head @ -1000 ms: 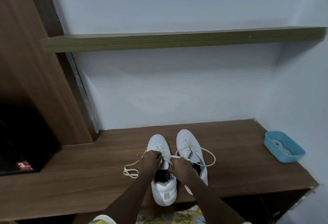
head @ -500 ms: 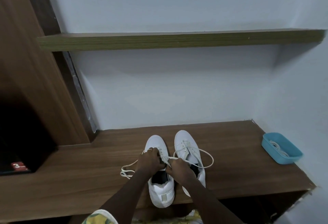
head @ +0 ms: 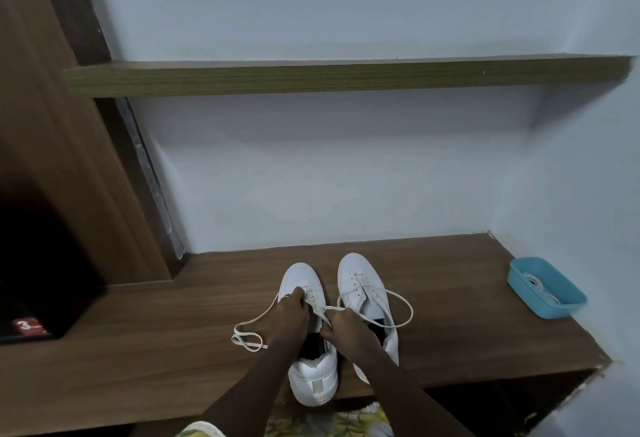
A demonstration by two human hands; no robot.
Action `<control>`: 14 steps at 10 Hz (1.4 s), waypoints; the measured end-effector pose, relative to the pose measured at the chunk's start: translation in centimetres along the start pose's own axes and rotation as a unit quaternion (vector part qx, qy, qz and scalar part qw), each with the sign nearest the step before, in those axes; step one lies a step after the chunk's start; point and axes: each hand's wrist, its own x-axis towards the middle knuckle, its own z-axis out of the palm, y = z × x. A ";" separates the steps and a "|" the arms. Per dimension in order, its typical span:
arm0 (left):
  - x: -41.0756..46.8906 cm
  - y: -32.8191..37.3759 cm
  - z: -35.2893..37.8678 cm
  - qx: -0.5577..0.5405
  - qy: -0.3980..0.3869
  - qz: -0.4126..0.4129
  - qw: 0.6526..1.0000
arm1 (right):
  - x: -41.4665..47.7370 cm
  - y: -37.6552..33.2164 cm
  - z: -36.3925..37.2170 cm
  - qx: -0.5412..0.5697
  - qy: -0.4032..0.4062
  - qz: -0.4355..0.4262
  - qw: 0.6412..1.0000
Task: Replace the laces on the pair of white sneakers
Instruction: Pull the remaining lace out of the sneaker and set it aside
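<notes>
Pinching lace on sneaker; red tag "3".

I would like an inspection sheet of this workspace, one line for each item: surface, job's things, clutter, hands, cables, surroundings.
Surface: brown wooden desk.
Job's things: left sneaker and right sneaker stand side by side, toes to the wall. The left sneaker's lace trails onto the desk. The right sneaker's lace lies in a loose loop. A blue tray at the right holds spare laces.
Clutter: nothing seen.
Hands: left hand and right hand both pinch the left sneaker's lace.
Cables: nothing seen.
Surroundings: wall shelf above; dark cabinet with a red label at the left.
</notes>
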 end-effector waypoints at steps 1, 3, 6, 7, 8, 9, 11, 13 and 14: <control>-0.3 0.2 -0.1 -0.107 0.022 -0.044 0.993 | 0.0 0.0 0.0 0.003 -0.006 0.005 1.000; 0.9 -0.9 0.2 -0.363 0.009 -0.219 0.906 | 0.1 0.0 0.1 -0.015 -0.008 0.003 1.000; 0.3 -1.1 -0.9 -0.129 0.039 -0.024 0.991 | -0.1 -0.1 0.1 -0.015 -0.001 0.001 1.000; 0.5 -1.6 -0.9 -0.014 0.046 0.090 0.995 | 0.0 0.0 0.2 -0.013 0.006 0.003 1.000; 0.7 -2.0 -0.6 0.070 0.046 0.130 0.988 | 0.0 0.1 0.2 -0.014 0.006 0.005 1.000; 0.5 -2.1 -0.7 0.063 0.085 0.117 0.988 | 0.1 0.0 0.1 -0.017 0.000 0.004 1.000; 0.7 -1.7 -0.6 -0.066 0.096 -0.054 0.992 | 0.0 -0.1 0.0 -0.015 -0.003 0.001 1.000; 1.0 -3.0 -0.4 -0.286 0.122 -0.195 0.930 | 0.1 0.0 0.1 -0.015 -0.004 -0.003 1.000; 0.6 -3.0 -0.5 -0.239 0.095 -0.126 0.958 | 0.1 0.0 0.3 -0.008 0.008 -0.004 1.000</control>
